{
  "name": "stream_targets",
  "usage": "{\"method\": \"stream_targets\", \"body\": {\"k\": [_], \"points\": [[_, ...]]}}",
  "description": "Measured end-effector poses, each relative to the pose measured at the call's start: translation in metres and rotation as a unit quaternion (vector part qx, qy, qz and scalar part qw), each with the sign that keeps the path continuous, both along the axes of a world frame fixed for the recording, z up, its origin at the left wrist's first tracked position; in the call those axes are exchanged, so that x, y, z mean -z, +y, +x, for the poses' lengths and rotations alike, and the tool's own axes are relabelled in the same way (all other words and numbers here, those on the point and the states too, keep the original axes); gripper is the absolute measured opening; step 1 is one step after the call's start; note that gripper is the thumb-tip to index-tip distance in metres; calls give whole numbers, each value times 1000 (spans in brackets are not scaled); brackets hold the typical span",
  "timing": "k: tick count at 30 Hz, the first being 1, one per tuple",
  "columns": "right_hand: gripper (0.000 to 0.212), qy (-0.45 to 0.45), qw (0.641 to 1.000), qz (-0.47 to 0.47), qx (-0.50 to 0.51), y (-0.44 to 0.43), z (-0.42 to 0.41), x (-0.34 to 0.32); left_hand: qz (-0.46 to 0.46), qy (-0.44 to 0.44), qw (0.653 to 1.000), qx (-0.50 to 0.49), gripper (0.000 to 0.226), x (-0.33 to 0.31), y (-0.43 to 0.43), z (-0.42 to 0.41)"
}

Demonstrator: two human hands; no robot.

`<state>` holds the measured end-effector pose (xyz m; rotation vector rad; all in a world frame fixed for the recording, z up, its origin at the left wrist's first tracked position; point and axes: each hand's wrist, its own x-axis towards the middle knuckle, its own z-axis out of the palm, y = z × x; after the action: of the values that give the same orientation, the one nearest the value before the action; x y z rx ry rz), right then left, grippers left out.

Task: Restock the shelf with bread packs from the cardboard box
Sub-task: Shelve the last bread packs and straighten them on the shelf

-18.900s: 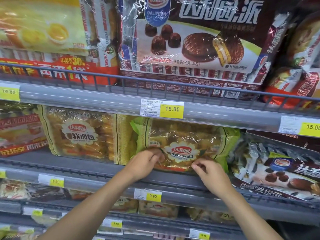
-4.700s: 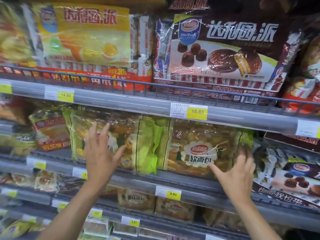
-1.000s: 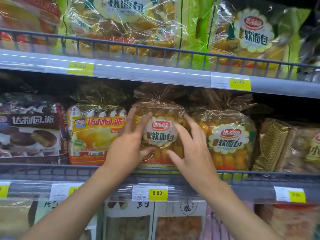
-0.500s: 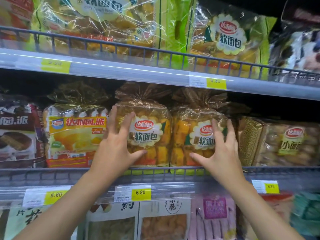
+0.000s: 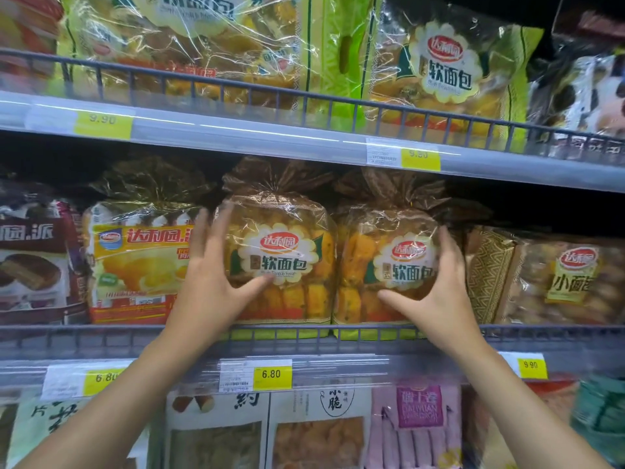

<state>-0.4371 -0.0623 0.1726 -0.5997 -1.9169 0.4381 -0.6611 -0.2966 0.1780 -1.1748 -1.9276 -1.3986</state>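
Two brown-topped bread packs stand side by side on the middle shelf (image 5: 338, 333). My left hand (image 5: 209, 282) lies spread on the left edge of the left bread pack (image 5: 287, 265), thumb across its lower front. My right hand (image 5: 436, 292) cups the right edge of the right bread pack (image 5: 382, 265), thumb under its label. Both hands have fingers apart and press the packs from the outer sides. The cardboard box is out of view.
Larger green bread packs (image 5: 449, 72) fill the shelf above. A yellow cake pack (image 5: 135, 265) stands left of my left hand, a small-bread pack (image 5: 568, 279) to the right. Wire rails front each shelf; price tag 6.80 (image 5: 272, 374) sits below. Snack packs fill the lowest shelf.
My right hand has shifted right, from the front of the right pack to its outer edge. My left hand stays on the left pack. Earlier both hands were on the shelf above.
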Motion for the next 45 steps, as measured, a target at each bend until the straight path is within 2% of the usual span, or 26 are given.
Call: {"method": "stream_targets", "body": {"k": [2,4,7,9,11,15,17,20,22,23,25,27,30,32,45], "points": [[130,61,996,-57,-23,2,4,-1,68,-81,994,31,107,-1,-3,-6],[124,102,987,-116,-38,5,5,-7,88,-152,983,44,98,-2,-3,-13],[120,98,968,-219,-69,14,4,-18,42,-161,986,17,88,-7,-3,-17],[125,62,959,-264,-84,21,2,-20,17,-157,987,12,84,-10,-2,-17],[129,47,950,-292,-101,23,2,-22,12,-172,985,22,84,-12,0,-18],[100,43,945,-292,-138,14,-5,-27,41,-242,966,83,98,-11,3,-24],[92,27,949,-288,-124,11,-8,-27,39,-257,960,104,106,-14,1,-21],[86,33,956,-275,-96,3,-7,-28,13,-203,976,81,109,-13,-4,-11],[94,52,981,-188,-12,-4,-5,-25,-5,-104,995,4,117,-8,-10,1],[101,66,990,-118,31,-12,-3,-23,-19,-21,998,-55,118,-5,-13,8],[104,75,994,48,69,-32,-3,-16,-61,180,969,-159,110,1,-13,18],[100,3,982,169,87,-51,-8,-9,-122,294,931,-179,102,3,-6,28],[106,-127,962,203,132,-60,-23,-2,-210,304,910,-186,107,4,9,32],[110,-158,956,199,145,-58,-29,-4,-237,288,905,-204,115,4,16,30],[105,-167,955,195,146,-40,-44,-3,-260,277,901,-209,118,2,34,18]]}}
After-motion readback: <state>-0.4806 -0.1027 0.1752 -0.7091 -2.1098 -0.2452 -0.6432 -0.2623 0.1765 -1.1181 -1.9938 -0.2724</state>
